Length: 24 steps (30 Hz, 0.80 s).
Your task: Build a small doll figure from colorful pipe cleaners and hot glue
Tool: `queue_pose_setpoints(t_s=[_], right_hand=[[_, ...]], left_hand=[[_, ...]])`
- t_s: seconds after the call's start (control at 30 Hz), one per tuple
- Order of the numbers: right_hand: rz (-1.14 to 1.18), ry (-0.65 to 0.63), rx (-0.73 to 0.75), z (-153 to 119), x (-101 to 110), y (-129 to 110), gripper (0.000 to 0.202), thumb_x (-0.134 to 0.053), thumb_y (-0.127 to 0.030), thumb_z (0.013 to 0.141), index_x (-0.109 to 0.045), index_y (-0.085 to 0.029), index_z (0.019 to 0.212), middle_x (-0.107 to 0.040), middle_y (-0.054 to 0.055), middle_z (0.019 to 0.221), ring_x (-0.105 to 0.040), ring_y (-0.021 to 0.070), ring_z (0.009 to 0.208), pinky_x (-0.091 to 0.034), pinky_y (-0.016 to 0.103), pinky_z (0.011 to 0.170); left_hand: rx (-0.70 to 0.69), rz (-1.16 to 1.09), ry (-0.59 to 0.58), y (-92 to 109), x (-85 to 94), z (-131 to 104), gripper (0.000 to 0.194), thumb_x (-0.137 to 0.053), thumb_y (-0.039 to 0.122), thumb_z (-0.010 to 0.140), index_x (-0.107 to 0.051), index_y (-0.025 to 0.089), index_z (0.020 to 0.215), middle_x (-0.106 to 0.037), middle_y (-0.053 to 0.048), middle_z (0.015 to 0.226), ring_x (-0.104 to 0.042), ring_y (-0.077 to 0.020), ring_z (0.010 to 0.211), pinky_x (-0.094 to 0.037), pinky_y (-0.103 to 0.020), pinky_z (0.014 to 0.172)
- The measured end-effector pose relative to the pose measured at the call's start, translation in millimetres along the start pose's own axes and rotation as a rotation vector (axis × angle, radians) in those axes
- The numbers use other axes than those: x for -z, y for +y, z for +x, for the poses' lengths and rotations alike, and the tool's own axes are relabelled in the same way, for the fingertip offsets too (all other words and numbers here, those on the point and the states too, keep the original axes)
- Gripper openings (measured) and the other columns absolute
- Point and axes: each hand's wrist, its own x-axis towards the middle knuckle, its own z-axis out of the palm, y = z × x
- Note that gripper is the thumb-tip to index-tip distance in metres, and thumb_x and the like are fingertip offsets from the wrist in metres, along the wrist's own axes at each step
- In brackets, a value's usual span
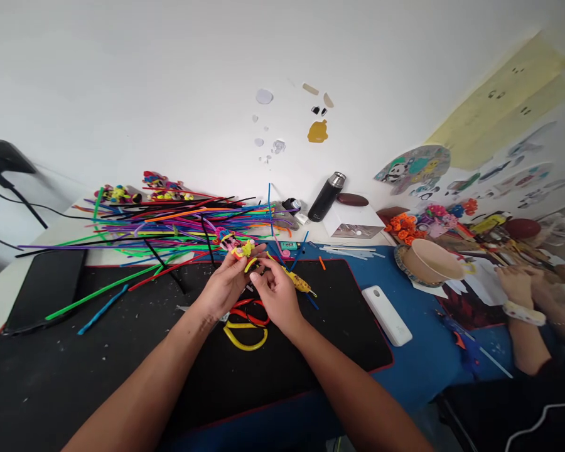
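Observation:
Between the fingers of my left hand (222, 285) is a small pipe-cleaner doll (230, 240), pink and yellow with a blue and red top. Close beside it, my right hand (279, 295) is closed with thumb and fingertips at a short yellow pipe cleaner (251, 264); the exact grip is partly hidden. Below both hands lie two tools, one with yellow handles (245, 346) and one with red handles (258, 321), their working ends mostly covered. A yellow patterned glue gun or similar tool (299, 282) rests just beyond my right hand.
Many coloured pipe cleaners (179, 220) are piled at the back, near more finished dolls (162, 185). A dark tablet (47, 289) lies left. Rightward are a black flask (327, 198), a white power bank (387, 315), a bowl (435, 258) and another person's hands (518, 285).

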Motion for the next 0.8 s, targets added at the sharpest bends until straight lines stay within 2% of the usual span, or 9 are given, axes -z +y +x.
queue_pose_setpoints(t_s=[0.2,0.43,0.6,0.8], right_hand=[[0.02,0.012,0.012,1.6,-12.3,-0.2,0.043,-0.071,-0.047,0.098,-0.07,-0.024,0.134,-0.059,-0.003,0.069,-0.059,0.0196,0.064,-0.051,0.031,0.062],[0.026,0.026,0.007,2.4,-13.9,-3.2,0.038,-0.069,-0.051,0.099,-0.072,-0.022,0.124,-0.051,-0.005,0.066,-0.052,0.0174,0.059,-0.043,0.029,0.057],[0.001,0.036,-0.002,2.2,-14.0,-2.0,0.036,-0.067,-0.053,0.099,-0.073,-0.023,0.118,-0.052,-0.004,0.067,-0.051,0.0171,0.059,-0.042,0.029,0.057],[-0.009,0.061,0.0,2.5,-11.8,-4.0,0.034,-0.068,-0.049,0.098,-0.075,-0.02,0.116,-0.054,-0.005,0.065,-0.051,0.0161,0.058,-0.039,0.029,0.057]], left_hand=[[0.043,-0.004,-0.014,-1.2,-1.5,-1.5,0.041,-0.089,0.032,0.088,-0.078,0.025,0.127,-0.072,-0.012,0.15,-0.054,-0.0386,0.152,-0.045,-0.056,0.124],[0.044,0.02,-0.025,-3.1,-1.1,-2.1,0.037,-0.086,0.033,0.091,-0.079,0.025,0.127,-0.072,-0.011,0.15,-0.056,-0.038,0.149,-0.045,-0.056,0.123],[0.061,0.011,-0.037,-4.0,-1.7,-1.3,0.042,-0.084,0.033,0.092,-0.078,0.026,0.133,-0.071,-0.012,0.151,-0.056,-0.0388,0.149,-0.046,-0.056,0.123],[0.089,0.038,-0.072,-4.0,0.8,-0.9,0.033,-0.081,0.031,0.094,-0.082,0.021,0.125,-0.073,-0.013,0.147,-0.055,-0.039,0.15,-0.041,-0.054,0.126]])
